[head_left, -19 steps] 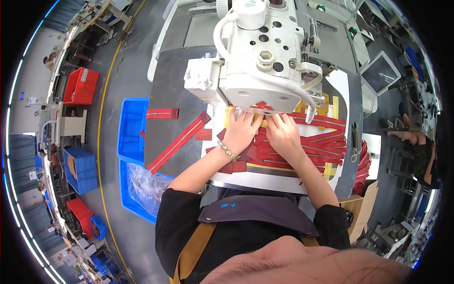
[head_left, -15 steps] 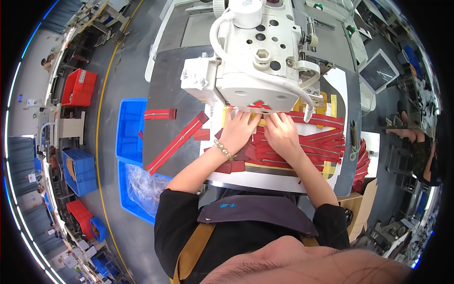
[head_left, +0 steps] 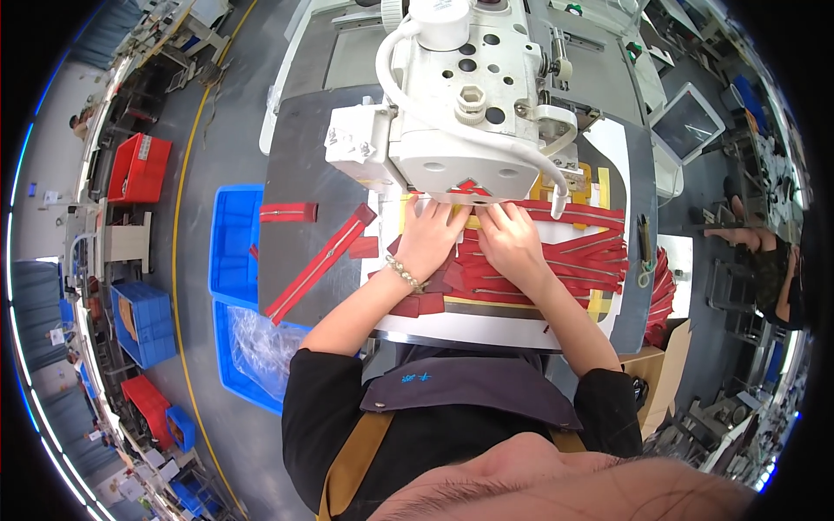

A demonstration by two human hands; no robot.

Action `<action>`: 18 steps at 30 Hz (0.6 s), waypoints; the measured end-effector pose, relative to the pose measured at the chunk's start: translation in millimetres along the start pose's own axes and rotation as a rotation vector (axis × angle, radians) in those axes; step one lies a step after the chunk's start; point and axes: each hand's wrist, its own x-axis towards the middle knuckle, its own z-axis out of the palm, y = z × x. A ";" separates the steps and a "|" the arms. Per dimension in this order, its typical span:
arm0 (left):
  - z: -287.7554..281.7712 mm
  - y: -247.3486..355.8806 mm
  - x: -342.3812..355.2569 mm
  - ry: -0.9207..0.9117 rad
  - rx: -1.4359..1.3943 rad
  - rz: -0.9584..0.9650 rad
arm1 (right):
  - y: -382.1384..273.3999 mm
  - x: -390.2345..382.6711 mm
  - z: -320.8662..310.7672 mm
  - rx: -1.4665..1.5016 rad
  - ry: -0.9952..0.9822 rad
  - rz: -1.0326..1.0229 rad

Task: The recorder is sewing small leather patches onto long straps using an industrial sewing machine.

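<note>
In front of the white sewing machine head [head_left: 465,161], my two hands lie side by side, fingertips partly hidden under its front edge. My left hand [head_left: 426,239], with a beaded bracelet at the wrist, has its fingers stretched out and apart, pressing down at the work. My right hand [head_left: 510,245] has its fingers bent close together on the left end of a red zipper [head_left: 582,214], which runs off to the right. Below that hand spreads a pile of red zippers [head_left: 573,269]. Dark red fabric tabs [head_left: 419,305] lie by my left wrist.
Left on the table are a single red zipper [head_left: 320,263] and a short zipper piece [head_left: 288,212]. Blue bins [head_left: 234,230] stand at the table's left side. To the right are small scissors-like snips [head_left: 644,239], a screen [head_left: 689,124] and a cardboard box [head_left: 665,378].
The whole view has shifted slightly, so the machine and table sit a little further left. Both hands stay at the machine's front edge with almost the same pose.
</note>
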 end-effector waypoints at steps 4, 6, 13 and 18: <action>1.2 0.1 -1.6 -0.090 -0.048 -0.014 | 0.4 -3.6 -1.3 0.002 -0.008 0.003; -0.7 -0.6 -1.3 -0.070 -0.048 -0.010 | 4.3 -8.3 -3.8 0.059 -0.012 0.004; 3.4 -5.4 -3.5 -0.018 -0.030 -0.006 | 18.3 -14.0 -9.0 0.207 -0.011 -0.069; -0.7 -17.9 -5.2 -0.020 -0.011 0.035 | 18.6 -9.9 -9.3 0.263 0.024 -0.099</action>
